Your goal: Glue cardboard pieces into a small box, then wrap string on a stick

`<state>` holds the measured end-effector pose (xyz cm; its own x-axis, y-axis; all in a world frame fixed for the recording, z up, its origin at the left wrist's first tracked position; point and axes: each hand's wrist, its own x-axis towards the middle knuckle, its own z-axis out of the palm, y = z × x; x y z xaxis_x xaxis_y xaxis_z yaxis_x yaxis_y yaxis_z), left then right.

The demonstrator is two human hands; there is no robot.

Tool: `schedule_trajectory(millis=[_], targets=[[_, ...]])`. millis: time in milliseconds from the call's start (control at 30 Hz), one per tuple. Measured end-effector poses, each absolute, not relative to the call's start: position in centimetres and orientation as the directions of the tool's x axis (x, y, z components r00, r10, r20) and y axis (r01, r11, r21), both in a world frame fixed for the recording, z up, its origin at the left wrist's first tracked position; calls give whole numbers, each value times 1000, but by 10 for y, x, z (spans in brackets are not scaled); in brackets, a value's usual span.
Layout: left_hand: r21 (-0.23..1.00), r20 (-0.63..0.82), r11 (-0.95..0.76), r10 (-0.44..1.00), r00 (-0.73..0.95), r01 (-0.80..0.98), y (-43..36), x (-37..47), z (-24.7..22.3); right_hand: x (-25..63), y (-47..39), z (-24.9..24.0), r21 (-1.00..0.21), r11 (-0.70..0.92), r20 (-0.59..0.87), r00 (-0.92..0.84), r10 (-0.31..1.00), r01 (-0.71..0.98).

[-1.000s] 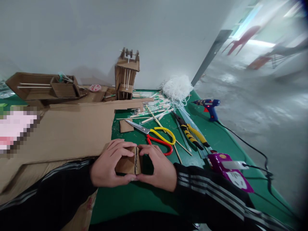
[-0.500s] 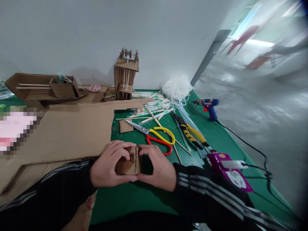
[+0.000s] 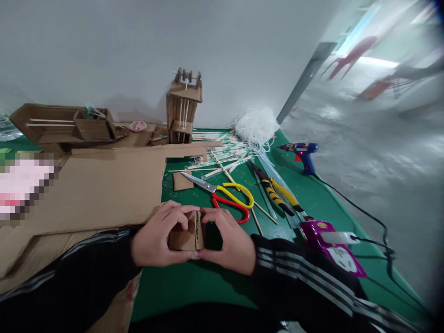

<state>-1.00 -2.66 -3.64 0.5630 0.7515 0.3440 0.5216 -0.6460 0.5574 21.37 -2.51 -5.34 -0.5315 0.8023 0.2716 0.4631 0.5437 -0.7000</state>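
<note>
- Left hand [image 3: 152, 238] and right hand [image 3: 234, 238]: each grip clamped on small cardboard piece [image 3: 182, 241], meeting near its corrugated edge.
- Change: slight; one left finger curls farther back than a second ago. Hold otherwise steady, panels seemingly kept pressed.
- Piece over near tabletop [image 3: 187, 286]; contact underneath hidden, can't tell.
- Scissors [image 3: 210, 187] just beyond; glue gun [image 3: 305, 156] farther right.

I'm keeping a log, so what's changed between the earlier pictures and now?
Very little: one finger of the left hand has curled back slightly leftward over the small brown cardboard piece it holds. Nothing was taken up or let go; the right hand also still holds it. The steel scissors with red and yellow handles and the blue glue gun stayed put.
</note>
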Motion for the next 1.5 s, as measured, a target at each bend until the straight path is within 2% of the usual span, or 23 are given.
schedule_trajectory(millis=[433, 800, 1500], targets=[[579, 300, -619, 767, 567, 530, -25, -11, -39, 213, -24, -54, -703, 541, 264, -536, 802, 463], [593, 276, -606, 771, 574, 530, -24, -9, -38, 214, -24, -57, -650, 593, 293, -564, 772, 475], [547, 325, -651, 745, 583, 526, -25, -10, -39, 214, -24, -55, -655, 592, 296, -562, 773, 469]])
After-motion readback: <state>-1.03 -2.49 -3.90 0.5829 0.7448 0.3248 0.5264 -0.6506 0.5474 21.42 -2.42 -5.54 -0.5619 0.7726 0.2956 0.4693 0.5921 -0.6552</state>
